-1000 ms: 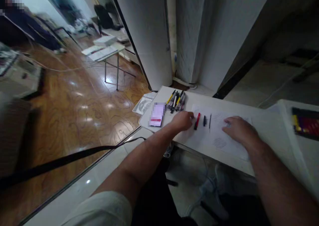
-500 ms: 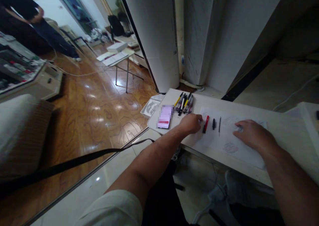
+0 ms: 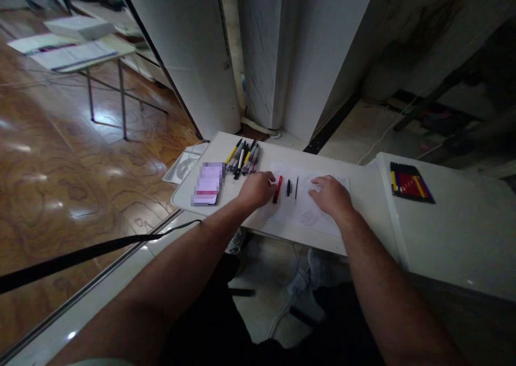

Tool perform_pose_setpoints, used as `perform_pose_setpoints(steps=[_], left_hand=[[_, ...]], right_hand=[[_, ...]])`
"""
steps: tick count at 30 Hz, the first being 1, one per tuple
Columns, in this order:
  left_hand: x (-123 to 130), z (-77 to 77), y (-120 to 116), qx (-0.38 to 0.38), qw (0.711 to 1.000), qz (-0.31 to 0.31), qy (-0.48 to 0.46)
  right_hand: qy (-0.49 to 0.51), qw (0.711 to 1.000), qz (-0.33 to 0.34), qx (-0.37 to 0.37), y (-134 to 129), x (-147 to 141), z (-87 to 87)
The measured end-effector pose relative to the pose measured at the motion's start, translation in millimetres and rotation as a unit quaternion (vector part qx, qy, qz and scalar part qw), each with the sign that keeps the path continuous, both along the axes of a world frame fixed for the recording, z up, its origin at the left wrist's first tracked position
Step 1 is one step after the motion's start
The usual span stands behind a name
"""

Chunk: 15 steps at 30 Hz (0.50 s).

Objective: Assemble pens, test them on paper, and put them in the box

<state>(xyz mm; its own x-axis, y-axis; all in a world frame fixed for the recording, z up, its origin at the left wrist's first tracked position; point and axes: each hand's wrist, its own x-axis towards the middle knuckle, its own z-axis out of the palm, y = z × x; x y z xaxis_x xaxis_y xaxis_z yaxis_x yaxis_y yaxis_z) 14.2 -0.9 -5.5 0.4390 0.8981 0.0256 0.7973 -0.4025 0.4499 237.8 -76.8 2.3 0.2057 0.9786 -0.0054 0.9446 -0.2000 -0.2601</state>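
Observation:
On the white table (image 3: 363, 180) lies a paper sheet (image 3: 322, 223) with faint drawings. A red pen (image 3: 278, 189), a short black pen part (image 3: 288, 187) and a thin dark refill (image 3: 297, 187) rest on it side by side. My left hand (image 3: 259, 189) is just left of the red pen, fingers curled but apart, with nothing seen in it. Over the sheet's right part is my right hand (image 3: 331, 195), thumb and fingers apart, open and holding nothing visible. Several pens (image 3: 243, 157) lie bunched behind my left hand.
A phone (image 3: 208, 183) lies at the table's left end. On the raised surface (image 3: 455, 231) at the right is a dark pack with red and yellow (image 3: 411, 182). A folding table (image 3: 84, 54) stands at the back left. A black strap (image 3: 100, 249) crosses the lower left.
The view has swung right, bringing the dark pack into sight and taking the standing person out. Both hands keep about the same places beside the pens; the pen parts have not visibly moved.

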Motion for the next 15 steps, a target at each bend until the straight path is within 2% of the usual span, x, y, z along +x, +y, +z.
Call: perform_pose_setpoints(steps=[3,7,15], left_hand=[[5.4,-2.6,-3.5,0.000,1.000,0.009,-0.017],[10.6,-2.4,-7.2,0.003,1.000,0.002,-0.013],[15.9,-2.9,-10.1,0.002,0.999,-0.004,0.036]], right_hand=[[0.037,0.998,0.043,0.024,1.8,-9.5,0.4],[0.055,0.993,0.104,0.014,2.3,-19.4,-1.2],[0.036,0.992,0.114,-0.030,0.8,-27.6,-0.2]])
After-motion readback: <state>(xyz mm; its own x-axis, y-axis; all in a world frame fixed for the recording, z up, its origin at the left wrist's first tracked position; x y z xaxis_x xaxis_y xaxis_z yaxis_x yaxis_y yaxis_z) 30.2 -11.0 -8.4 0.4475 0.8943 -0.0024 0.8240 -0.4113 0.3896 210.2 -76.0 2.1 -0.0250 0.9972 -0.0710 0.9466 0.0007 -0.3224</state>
